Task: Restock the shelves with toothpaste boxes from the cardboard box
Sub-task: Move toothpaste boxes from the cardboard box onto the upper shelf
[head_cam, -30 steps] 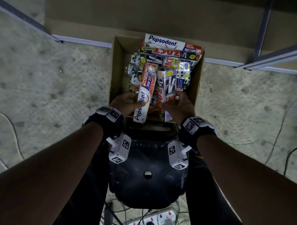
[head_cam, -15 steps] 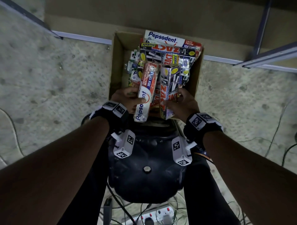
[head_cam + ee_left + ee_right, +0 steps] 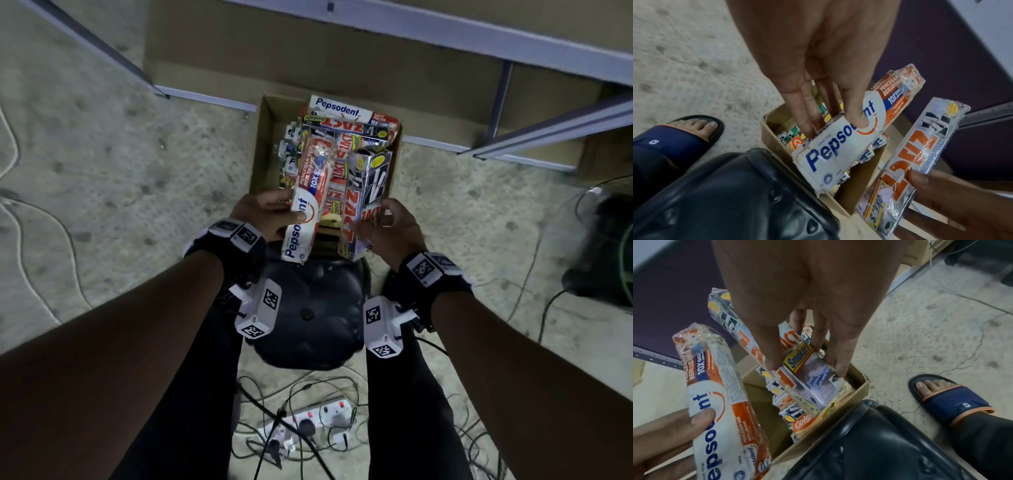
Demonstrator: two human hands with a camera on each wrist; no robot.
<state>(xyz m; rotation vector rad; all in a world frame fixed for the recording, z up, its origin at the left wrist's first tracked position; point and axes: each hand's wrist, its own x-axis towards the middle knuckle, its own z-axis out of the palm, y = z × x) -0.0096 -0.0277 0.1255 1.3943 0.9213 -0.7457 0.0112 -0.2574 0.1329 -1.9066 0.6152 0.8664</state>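
Above the cardboard box (image 3: 263,144), left hand (image 3: 263,216) gripping Pepsodent pack (image 3: 305,205), right hand (image 3: 394,229) gripping Zact pack (image 3: 363,198).

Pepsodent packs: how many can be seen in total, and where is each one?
2. One Pepsodent pack is held in the left hand above the cardboard box. The other Pepsodent pack lies on top at the far end of that box. More may be hidden underneath.

Dim light on a speckled concrete floor (image 3: 102,171); grey metal shelf rails (image 3: 445,37), a white power strip (image 3: 318,419) among cables
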